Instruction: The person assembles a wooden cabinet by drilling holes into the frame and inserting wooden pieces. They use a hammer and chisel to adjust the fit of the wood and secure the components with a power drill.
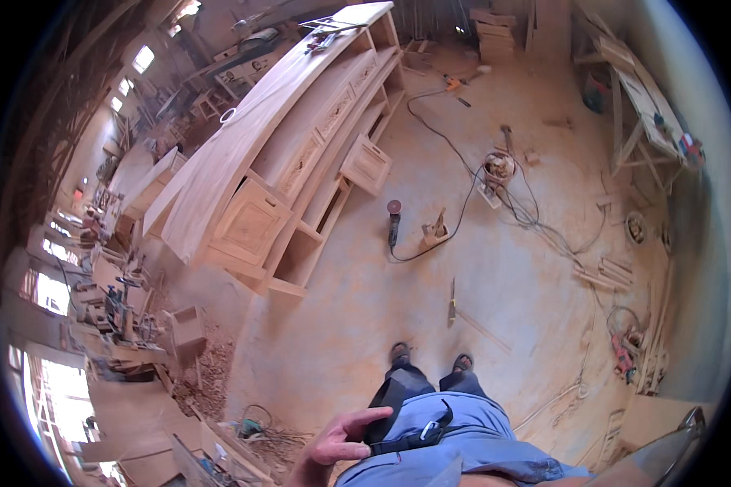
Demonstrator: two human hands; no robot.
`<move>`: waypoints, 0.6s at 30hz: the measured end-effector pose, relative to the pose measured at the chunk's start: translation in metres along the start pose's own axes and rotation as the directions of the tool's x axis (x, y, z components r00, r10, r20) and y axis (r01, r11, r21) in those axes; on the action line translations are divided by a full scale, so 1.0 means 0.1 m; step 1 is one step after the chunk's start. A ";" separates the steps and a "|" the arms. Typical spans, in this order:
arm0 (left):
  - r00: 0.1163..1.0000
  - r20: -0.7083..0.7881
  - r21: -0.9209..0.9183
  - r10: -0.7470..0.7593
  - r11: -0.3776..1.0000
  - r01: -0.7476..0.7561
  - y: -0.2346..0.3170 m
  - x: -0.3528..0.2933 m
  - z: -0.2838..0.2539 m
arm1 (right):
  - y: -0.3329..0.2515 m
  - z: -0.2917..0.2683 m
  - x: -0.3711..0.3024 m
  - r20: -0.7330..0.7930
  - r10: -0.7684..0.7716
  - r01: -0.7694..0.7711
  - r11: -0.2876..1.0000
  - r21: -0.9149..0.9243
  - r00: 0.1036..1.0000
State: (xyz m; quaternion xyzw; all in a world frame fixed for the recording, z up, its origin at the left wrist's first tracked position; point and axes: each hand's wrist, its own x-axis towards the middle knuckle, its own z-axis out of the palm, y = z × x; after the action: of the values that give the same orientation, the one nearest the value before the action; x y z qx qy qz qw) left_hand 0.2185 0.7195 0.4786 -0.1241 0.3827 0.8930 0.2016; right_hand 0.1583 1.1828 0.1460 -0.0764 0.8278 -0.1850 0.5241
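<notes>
My left hand [345,437] is at the lower edge, beside the black strap [406,442] at my waist. Its thumb and forefinger are stretched apart, and nothing shows between them. I cannot make out whether the hand touches the strap. A blue garment [455,418] covers my front. My right hand is out of sight. Ahead and to the left stands a long unpainted wooden cabinet [244,174] with a panelled door [248,223] at its near end. A smaller panelled door [367,165] juts out or leans at its front.
On the floor lie an angle grinder [394,223], a wooden tool holder [434,233], a yellow-handled pointed tool [452,304] and trailing cables [536,221]. A bucket of scraps [498,168] stands farther off. Shavings [213,369] and boards crowd the left; a trestle bench [646,105] stands right.
</notes>
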 end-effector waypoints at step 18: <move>0.857 -0.499 0.261 0.130 0.965 0.005 0.36 -1.47 -1.90 | -2.49 -0.46 0.19 0.050 -0.224 0.219 0.972 0.087 0.973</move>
State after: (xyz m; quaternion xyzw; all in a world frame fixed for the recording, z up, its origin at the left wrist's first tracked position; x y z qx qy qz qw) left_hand 0.3453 0.5184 0.4279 -0.3175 0.5370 0.7777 0.0774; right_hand 0.0917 0.9584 0.2441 -0.1526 0.7898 -0.2735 0.5273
